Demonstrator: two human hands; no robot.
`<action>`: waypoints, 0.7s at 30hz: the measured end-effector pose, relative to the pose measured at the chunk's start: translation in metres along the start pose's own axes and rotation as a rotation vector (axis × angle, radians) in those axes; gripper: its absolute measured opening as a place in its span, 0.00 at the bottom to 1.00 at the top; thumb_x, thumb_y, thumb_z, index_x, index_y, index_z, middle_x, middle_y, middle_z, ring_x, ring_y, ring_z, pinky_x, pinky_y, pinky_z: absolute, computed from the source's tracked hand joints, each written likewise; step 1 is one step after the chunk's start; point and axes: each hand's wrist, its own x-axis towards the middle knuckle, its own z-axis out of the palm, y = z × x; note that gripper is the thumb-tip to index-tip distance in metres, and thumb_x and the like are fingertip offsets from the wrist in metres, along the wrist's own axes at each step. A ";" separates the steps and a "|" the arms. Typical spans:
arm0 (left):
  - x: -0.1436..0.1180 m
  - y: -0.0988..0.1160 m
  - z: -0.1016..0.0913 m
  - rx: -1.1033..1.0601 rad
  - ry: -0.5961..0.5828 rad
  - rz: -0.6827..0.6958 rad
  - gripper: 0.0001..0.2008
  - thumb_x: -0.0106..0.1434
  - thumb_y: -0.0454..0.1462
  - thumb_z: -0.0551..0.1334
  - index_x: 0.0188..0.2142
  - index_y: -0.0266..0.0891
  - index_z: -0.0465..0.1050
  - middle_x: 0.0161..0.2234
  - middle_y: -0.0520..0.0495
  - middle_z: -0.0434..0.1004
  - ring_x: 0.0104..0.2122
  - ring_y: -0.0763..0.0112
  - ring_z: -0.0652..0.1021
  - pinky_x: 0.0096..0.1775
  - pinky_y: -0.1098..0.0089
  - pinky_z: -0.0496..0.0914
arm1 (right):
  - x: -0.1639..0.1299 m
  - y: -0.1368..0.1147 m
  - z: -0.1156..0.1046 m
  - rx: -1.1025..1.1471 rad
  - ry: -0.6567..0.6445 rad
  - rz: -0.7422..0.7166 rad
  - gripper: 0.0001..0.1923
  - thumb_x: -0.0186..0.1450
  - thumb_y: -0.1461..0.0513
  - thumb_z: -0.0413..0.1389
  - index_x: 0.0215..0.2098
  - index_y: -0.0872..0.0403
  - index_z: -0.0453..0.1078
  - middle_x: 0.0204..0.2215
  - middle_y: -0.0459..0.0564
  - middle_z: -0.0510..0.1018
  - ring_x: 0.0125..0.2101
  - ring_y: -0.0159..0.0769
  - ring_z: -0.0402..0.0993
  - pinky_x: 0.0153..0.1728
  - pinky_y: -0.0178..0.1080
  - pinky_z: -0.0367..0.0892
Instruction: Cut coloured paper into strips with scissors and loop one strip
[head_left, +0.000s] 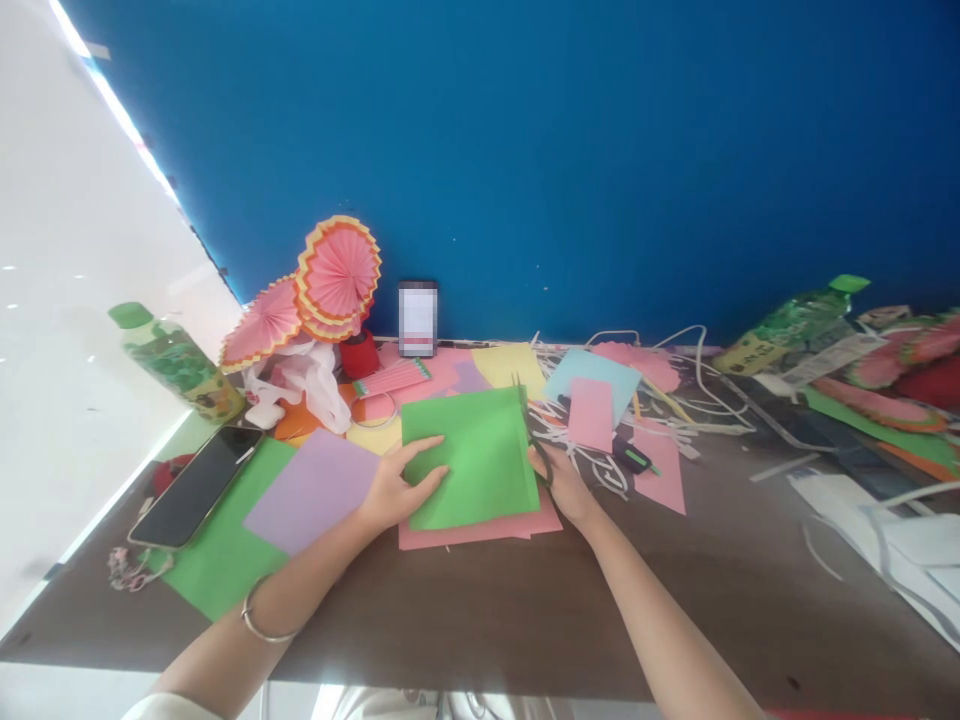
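Observation:
A green sheet of paper (469, 455) lies in front of me on top of pink paper (480, 530), which shows along its lower edge. My left hand (397, 485) rests on the green sheet's left side, thumb and fingers apart. Closed around the dark handles of a pair of scissors (545, 466) is my right hand (566, 488). The scissor blades point away from me along the sheet's right edge, with the tips showing just past its top corner. A narrow strip on that right side looks partly separated; the exact cut line is unclear.
At left lie purple paper (315, 490), a dark phone (199, 487) and a bottle (176, 360). Pleated paper fans (341, 275) stand behind. Another phone (418, 318) leans on the blue wall. Paper scraps, a cutter (632, 455) and cables lie right, near another bottle (795, 325).

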 end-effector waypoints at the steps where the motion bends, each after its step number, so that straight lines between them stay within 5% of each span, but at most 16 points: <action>1: 0.000 0.000 0.000 -0.001 0.000 0.000 0.16 0.55 0.40 0.61 0.44 0.41 0.70 0.42 0.46 0.76 0.42 0.65 0.75 0.46 0.64 0.69 | 0.000 0.000 0.000 -0.002 -0.005 0.006 0.26 0.56 0.40 0.45 0.21 0.53 0.56 0.19 0.42 0.56 0.23 0.31 0.52 0.26 0.35 0.54; 10: 0.001 0.000 0.000 0.003 0.005 0.004 0.16 0.55 0.40 0.61 0.44 0.41 0.70 0.42 0.46 0.76 0.42 0.66 0.75 0.46 0.64 0.69 | 0.001 0.005 0.000 0.013 -0.004 0.033 0.24 0.58 0.43 0.47 0.20 0.53 0.52 0.19 0.41 0.52 0.23 0.29 0.47 0.25 0.34 0.48; 21: 0.002 -0.006 0.001 0.004 0.027 0.015 0.17 0.55 0.40 0.61 0.45 0.41 0.70 0.43 0.46 0.75 0.43 0.65 0.75 0.47 0.64 0.68 | 0.001 -0.002 0.001 0.025 0.071 0.038 0.23 0.57 0.44 0.49 0.20 0.53 0.56 0.18 0.41 0.57 0.21 0.29 0.52 0.24 0.34 0.52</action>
